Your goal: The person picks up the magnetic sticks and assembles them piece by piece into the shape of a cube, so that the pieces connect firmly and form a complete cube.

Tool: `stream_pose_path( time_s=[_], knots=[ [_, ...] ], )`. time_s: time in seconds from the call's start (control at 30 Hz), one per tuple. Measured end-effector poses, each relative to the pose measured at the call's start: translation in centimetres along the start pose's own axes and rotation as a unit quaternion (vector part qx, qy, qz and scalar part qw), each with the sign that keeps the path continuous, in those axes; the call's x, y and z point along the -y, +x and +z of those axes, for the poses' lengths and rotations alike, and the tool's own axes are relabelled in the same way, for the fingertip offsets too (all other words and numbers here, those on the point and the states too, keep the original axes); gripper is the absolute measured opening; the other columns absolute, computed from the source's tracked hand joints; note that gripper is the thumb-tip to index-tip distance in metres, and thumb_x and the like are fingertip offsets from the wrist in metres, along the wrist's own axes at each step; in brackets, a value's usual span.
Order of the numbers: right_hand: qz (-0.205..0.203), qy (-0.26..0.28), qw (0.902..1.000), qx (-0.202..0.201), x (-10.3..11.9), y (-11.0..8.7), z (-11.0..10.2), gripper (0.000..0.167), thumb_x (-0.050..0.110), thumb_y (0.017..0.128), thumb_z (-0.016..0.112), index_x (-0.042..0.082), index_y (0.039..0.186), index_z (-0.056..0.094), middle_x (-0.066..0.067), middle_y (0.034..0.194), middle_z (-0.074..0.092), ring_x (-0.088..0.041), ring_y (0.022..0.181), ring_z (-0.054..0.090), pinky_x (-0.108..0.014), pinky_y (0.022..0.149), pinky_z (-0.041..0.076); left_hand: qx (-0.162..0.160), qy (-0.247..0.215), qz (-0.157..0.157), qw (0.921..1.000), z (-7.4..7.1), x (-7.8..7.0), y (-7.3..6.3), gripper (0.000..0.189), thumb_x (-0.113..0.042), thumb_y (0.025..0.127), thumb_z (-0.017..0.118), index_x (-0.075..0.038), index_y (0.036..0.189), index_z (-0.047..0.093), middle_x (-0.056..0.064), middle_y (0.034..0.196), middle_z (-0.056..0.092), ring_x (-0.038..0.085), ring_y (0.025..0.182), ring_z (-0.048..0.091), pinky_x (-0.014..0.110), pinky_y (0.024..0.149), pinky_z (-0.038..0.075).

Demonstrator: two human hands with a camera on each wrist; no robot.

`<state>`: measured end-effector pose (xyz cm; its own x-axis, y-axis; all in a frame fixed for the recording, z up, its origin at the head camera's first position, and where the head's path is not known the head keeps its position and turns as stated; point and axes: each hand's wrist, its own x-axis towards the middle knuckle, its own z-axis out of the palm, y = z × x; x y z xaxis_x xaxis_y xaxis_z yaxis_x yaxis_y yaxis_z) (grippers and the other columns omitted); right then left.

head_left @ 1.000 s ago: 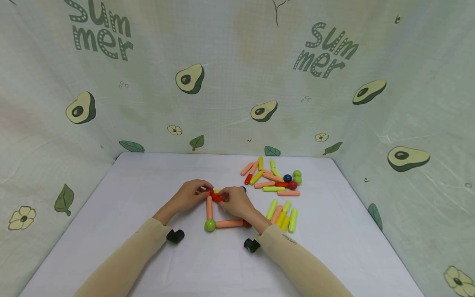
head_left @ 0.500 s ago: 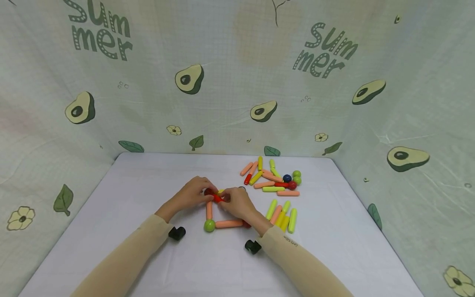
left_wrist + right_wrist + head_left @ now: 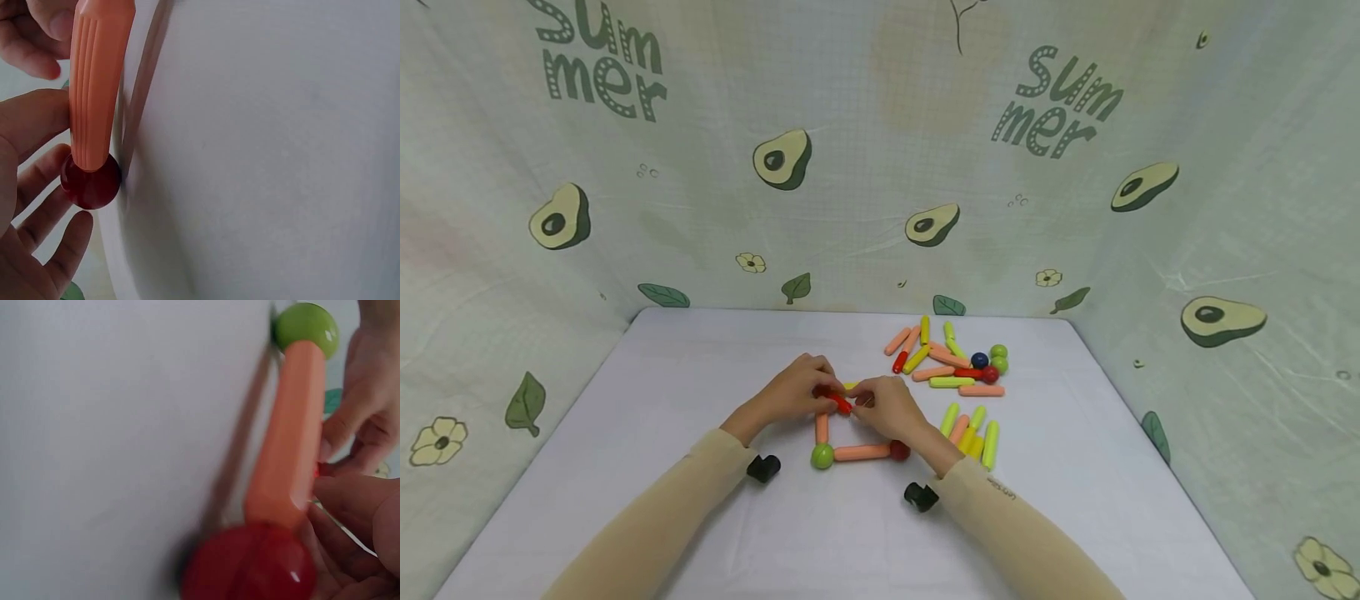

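Note:
A bright red rod [image 3: 842, 404] is pinched by my left hand [image 3: 793, 387] at the back left corner of a frame of rods and balls. A dark red ball [image 3: 91, 186] at that corner sits among the left fingers, joined to a salmon rod [image 3: 97, 87]. My right hand [image 3: 891, 410] is at the red rod's free end, thumb and fingertips slightly apart; whether they touch it is hard to tell. The frame's front has a green ball [image 3: 822, 456], a salmon rod [image 3: 861, 452] and a dark red ball [image 3: 899, 451]. A yellow rod [image 3: 850, 385] is partly hidden behind the hands.
Right of the frame lies a group of yellow, lime and salmon rods [image 3: 990, 446]. Farther back is a loose pile of rods [image 3: 951, 382] with green balls [image 3: 998, 365], a blue ball [image 3: 980, 360] and a red ball [image 3: 990, 374]. A printed cloth [image 3: 850, 167] hangs around the white table.
My left hand has shifted right from the corner ball onto the red rod. My right hand has drawn slightly right, baring the rod's end and the front right ball.

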<state>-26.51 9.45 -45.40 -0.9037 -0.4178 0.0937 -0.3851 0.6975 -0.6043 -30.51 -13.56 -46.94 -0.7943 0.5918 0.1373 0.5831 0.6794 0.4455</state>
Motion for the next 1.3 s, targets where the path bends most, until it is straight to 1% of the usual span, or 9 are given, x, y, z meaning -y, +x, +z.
stream_pose_path(
  time_s=[0.17,0.37,0.53,0.63,0.77,0.83,0.93,1.07,1.3],
  knots=[
    [0.003,-0.013,0.9998,0.014,-1.2,-0.6,-3.1,0.023,0.011,0.097,0.078,0.006,0.119,0.079,-0.003,0.104,0.077,-0.015,0.09,0.068,-0.032,0.082,0.059,0.01,0.006,-0.014,0.9998,0.0,-0.3,0.1,0.019,-0.022,0.092,0.085,-0.022,0.112,0.084,-0.008,0.106,0.061,0.017,0.103,0.049,0.032,0.083,0.046],
    [-0.021,-0.089,0.9956,0.02,-4.9,-1.0,-8.4,0.02,0.008,0.096,0.079,0.005,0.116,0.079,-0.004,0.105,0.077,-0.017,0.088,0.065,-0.032,0.08,0.059,0.018,0.011,-0.028,0.9994,-0.1,-0.4,0.4,0.018,-0.023,0.093,0.085,-0.025,0.111,0.084,-0.008,0.105,0.06,0.017,0.103,0.048,0.032,0.084,0.048],
    [-0.009,-0.141,0.9893,0.034,-8.6,-1.8,-12.3,0.024,0.006,0.093,0.08,0.002,0.117,0.078,-0.007,0.104,0.076,-0.021,0.087,0.063,-0.038,0.083,0.059,0.033,0.021,-0.015,0.9991,-0.1,-0.3,0.7,0.019,-0.025,0.093,0.085,-0.025,0.112,0.083,-0.01,0.106,0.064,0.016,0.105,0.049,0.033,0.087,0.048],
    [-0.008,-0.16,0.986,0.048,-10.8,-2.5,-13.7,0.026,0.014,0.092,0.085,0.001,0.114,0.079,-0.009,0.1,0.076,-0.022,0.086,0.06,-0.04,0.083,0.056,0.045,0.03,0.0,0.9985,0.0,-0.3,0.8,0.02,-0.027,0.094,0.084,-0.026,0.114,0.083,-0.011,0.107,0.069,0.016,0.106,0.049,0.034,0.089,0.048],
    [-0.013,-0.179,0.9817,0.062,-13.2,-3.4,-14.4,0.022,0.023,0.094,0.084,0.004,0.105,0.08,-0.005,0.091,0.072,-0.02,0.082,0.055,-0.037,0.077,0.05,0.052,0.036,0.008,0.998,0.0,-0.6,1.0,0.021,-0.026,0.094,0.083,-0.025,0.115,0.083,-0.01,0.109,0.073,0.017,0.107,0.05,0.037,0.091,0.048],
    [-0.014,-0.184,0.9805,0.066,-14.0,-3.8,-14.4,0.016,0.02,0.096,0.081,0.006,0.103,0.081,-0.002,0.09,0.072,-0.018,0.082,0.055,-0.036,0.078,0.051,0.054,0.041,0.007,0.9977,0.1,-0.7,1.1,0.021,-0.026,0.095,0.083,-0.026,0.116,0.083,-0.01,0.11,0.073,0.016,0.108,0.051,0.036,0.092,0.047],
    [-0.013,-0.182,0.9811,0.064,-14.8,-4.3,-14.0,0.01,0.011,0.097,0.079,0.006,0.105,0.081,-0.002,0.095,0.075,-0.018,0.083,0.059,-0.038,0.082,0.057,0.057,0.045,0.006,0.9974,0.1,-0.8,1.1,0.021,-0.026,0.095,0.083,-0.027,0.116,0.083,-0.011,0.109,0.073,0.016,0.108,0.051,0.036,0.093,0.046],
    [-0.018,-0.185,0.9808,0.058,-15.2,-4.5,-13.5,0.012,0.006,0.096,0.079,0.004,0.107,0.081,-0.005,0.098,0.075,-0.021,0.085,0.061,-0.042,0.085,0.059,0.056,0.043,0.01,0.9975,0.0,-0.9,1.1,0.02,-0.024,0.095,0.083,-0.027,0.115,0.083,-0.01,0.108,0.074,0.017,0.108,0.052,0.038,0.093,0.046],
    [-0.012,-0.197,0.9786,0.06,-14.9,-4.6,-13.4,0.01,0.006,0.096,0.078,0.004,0.106,0.08,-0.004,0.097,0.074,-0.019,0.084,0.06,-0.042,0.086,0.059,0.056,0.043,0.011,0.9974,0.0,-0.8,1.1,0.02,-0.026,0.095,0.083,-0.027,0.115,0.083,-0.01,0.11,0.074,0.016,0.108,0.052,0.037,0.094,0.045]
  ],
)
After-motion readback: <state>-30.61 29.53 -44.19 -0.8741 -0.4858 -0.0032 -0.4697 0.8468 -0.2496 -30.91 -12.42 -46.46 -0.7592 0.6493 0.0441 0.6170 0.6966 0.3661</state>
